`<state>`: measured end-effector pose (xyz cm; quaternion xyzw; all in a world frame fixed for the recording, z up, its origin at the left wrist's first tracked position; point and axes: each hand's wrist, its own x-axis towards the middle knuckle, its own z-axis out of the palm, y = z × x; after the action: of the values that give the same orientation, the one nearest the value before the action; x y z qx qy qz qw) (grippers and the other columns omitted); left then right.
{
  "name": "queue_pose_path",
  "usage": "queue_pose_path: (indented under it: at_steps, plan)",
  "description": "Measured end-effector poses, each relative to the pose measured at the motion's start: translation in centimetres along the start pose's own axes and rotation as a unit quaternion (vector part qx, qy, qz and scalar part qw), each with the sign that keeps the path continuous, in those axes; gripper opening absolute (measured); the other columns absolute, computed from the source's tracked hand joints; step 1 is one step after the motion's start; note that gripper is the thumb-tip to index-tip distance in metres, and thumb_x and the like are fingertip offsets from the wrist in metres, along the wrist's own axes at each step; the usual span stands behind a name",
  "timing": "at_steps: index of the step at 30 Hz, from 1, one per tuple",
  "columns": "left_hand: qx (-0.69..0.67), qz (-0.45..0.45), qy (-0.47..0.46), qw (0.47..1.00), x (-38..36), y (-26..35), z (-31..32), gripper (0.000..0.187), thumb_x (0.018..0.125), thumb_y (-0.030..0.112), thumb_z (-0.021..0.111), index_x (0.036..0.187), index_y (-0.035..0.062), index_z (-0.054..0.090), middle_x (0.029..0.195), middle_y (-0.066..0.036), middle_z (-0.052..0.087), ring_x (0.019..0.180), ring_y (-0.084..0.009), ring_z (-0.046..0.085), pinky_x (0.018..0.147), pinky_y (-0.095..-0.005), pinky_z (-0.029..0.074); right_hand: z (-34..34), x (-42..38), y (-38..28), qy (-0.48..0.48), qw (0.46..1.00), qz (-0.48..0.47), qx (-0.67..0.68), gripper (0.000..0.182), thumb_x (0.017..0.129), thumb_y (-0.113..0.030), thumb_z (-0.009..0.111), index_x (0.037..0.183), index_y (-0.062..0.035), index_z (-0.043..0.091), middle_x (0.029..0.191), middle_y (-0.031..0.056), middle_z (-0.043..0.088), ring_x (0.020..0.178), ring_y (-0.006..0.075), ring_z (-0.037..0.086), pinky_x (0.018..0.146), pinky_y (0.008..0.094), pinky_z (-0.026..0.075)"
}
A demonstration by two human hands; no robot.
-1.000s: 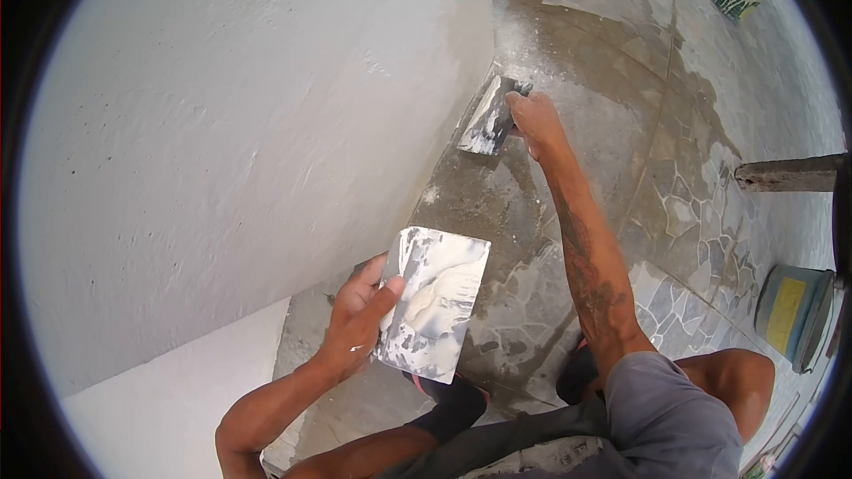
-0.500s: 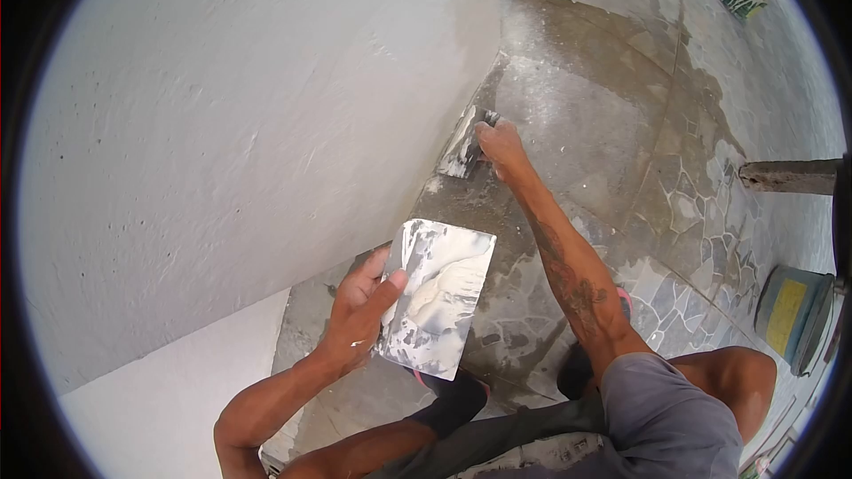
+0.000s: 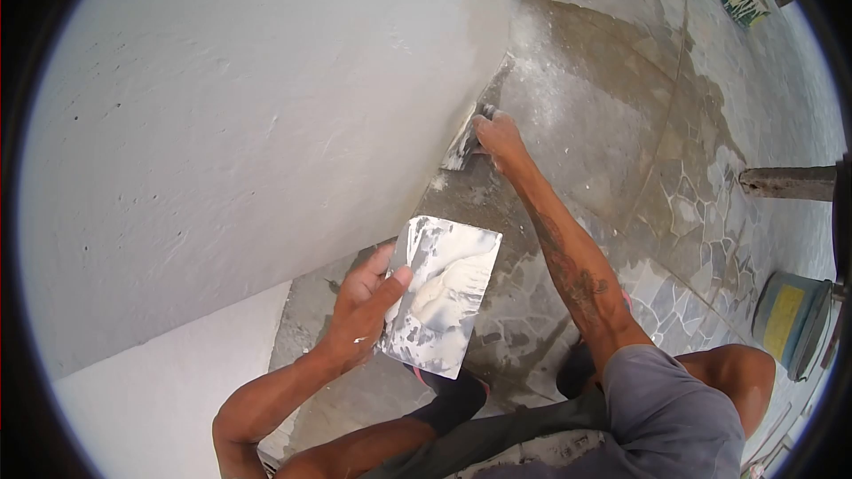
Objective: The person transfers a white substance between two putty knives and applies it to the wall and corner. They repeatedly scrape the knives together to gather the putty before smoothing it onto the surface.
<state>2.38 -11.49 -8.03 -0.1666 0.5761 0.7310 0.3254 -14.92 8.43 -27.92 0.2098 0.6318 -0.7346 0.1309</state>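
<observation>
The right hand (image 3: 500,137) has its fingers wrapped around a small putty-smeared steel trowel (image 3: 462,142), blade edge against the foot of the white plastered wall (image 3: 248,124). The left hand (image 3: 364,306) pinches a flat rectangular metal plate (image 3: 441,293) bearing white putty, thumb on top, above the grey stone-patterned floor (image 3: 674,213).

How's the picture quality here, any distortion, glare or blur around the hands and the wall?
Head view: strong fisheye bend with a black ring at the edges; soft, even daylight; the white wall is bright and nearly washed out; the metal plate in the left hand shows mild sheen; the right hand and its trowel look slightly soft.
</observation>
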Motion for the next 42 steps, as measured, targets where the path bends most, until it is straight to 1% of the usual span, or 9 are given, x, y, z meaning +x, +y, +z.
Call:
queue_pose_path:
  at_steps: [3,9,12,15,18,21,24,33,42]
  plan:
    - [0.0,-0.01,-0.011,1.0,-0.3,0.1,-0.3,0.045,0.101,0.017,0.053,0.138,-0.0046,0.04,0.122,-0.013,0.061,0.104,-0.012,0.061,0.09,-0.0261,0.049,-0.1,0.8,0.8,-0.037,0.999,-0.024,-0.001,0.031,0.091,-0.014,0.051,0.114,0.0041,0.061,0.089,0.0085,0.064,0.075,0.0193,0.064,0.068,0.0354,0.058]
    - [0.004,-0.009,-0.013,1.0,-0.4,-0.2,-0.6,0.044,0.101,0.017,0.053,0.137,-0.0042,0.041,0.121,-0.012,0.061,0.104,-0.0116,0.06,0.09,-0.0257,0.049,1.5,-1.9,-3.2,0.0,0.996,-0.073,-0.043,0.03,0.086,-0.014,0.054,0.103,0.0092,0.063,0.088,0.0122,0.066,0.077,0.0205,0.066,0.065,0.0356,0.058]
    - [0.011,-0.001,-0.017,1.0,-0.4,-0.1,-0.5,0.043,0.101,0.017,0.052,0.137,-0.0043,0.041,0.121,-0.012,0.061,0.103,-0.0114,0.06,0.089,-0.0255,0.049,1.4,-4.8,-6.7,0.004,0.993,-0.12,-0.016,0.027,0.085,-0.013,0.054,0.098,0.0087,0.063,0.083,0.0106,0.064,0.07,0.0178,0.062,0.059,0.0341,0.053]
    - [0.013,0.002,-0.02,1.0,-0.6,0.3,-0.2,0.044,0.101,0.017,0.052,0.138,-0.0049,0.04,0.121,-0.012,0.061,0.103,-0.0111,0.06,0.088,-0.0253,0.049,-0.4,-6.4,-8.6,0.032,0.993,-0.097,-0.062,0.023,0.084,-0.012,0.054,0.091,0.0066,0.064,0.076,0.0082,0.062,0.063,0.0144,0.055,0.053,0.0329,0.044]
    - [0.009,-0.005,-0.02,1.0,-0.8,0.6,0.0,0.048,0.102,0.017,0.052,0.14,-0.0063,0.037,0.122,-0.012,0.06,0.105,-0.0112,0.059,0.089,-0.0254,0.049,-2.0,-3.9,-4.6,0.032,0.993,-0.116,-0.023,0.014,0.085,-0.012,0.054,0.081,0.0005,0.059,0.072,0.0026,0.055,0.06,0.0135,0.052,0.05,0.0352,0.041]
    - [0.004,-0.01,-0.027,1.0,-0.7,0.5,0.1,0.052,0.101,0.018,0.052,0.142,-0.0086,0.033,0.124,-0.014,0.058,0.107,-0.0114,0.058,0.089,-0.0255,0.048,-2.2,-3.2,-0.3,0.027,0.996,-0.054,-0.064,0.013,0.086,-0.013,0.056,0.082,-0.0015,0.059,0.071,0.0011,0.054,0.06,0.0133,0.052,0.051,0.0338,0.044]
    - [0.005,-0.013,-0.029,0.999,-0.6,0.5,0.3,0.056,0.101,0.018,0.053,0.142,-0.0114,0.029,0.126,-0.014,0.057,0.107,-0.0113,0.057,0.089,-0.0248,0.048,-1.0,-2.5,4.2,0.017,0.999,-0.021,-0.031,0.014,0.086,-0.014,0.055,0.085,-0.0014,0.06,0.072,0.0006,0.054,0.061,0.0133,0.053,0.054,0.0326,0.048]
    - [0.016,-0.006,-0.023,1.0,-0.9,-0.2,-0.3,0.053,0.101,0.017,0.052,0.141,-0.0117,0.032,0.124,-0.012,0.058,0.105,-0.0096,0.056,0.088,-0.0244,0.047,1.8,-3.9,2.6,-0.021,0.999,0.011,-0.026,0.019,0.088,-0.015,0.052,0.096,-0.0021,0.063,0.076,0.0016,0.057,0.071,0.0143,0.059,0.063,0.0359,0.054]
    - [0.021,-0.014,-0.018,1.0,-1.2,-0.3,-0.9,0.047,0.101,0.019,0.052,0.139,-0.0055,0.04,0.122,-0.01,0.059,0.104,-0.0095,0.057,0.089,-0.0253,0.048,3.7,-2.4,2.5,-0.07,0.997,0.018,0.015,0.033,0.094,-0.014,0.049,0.12,0.0035,0.057,0.102,0.0119,0.066,0.086,0.0217,0.066,0.075,0.0395,0.058]
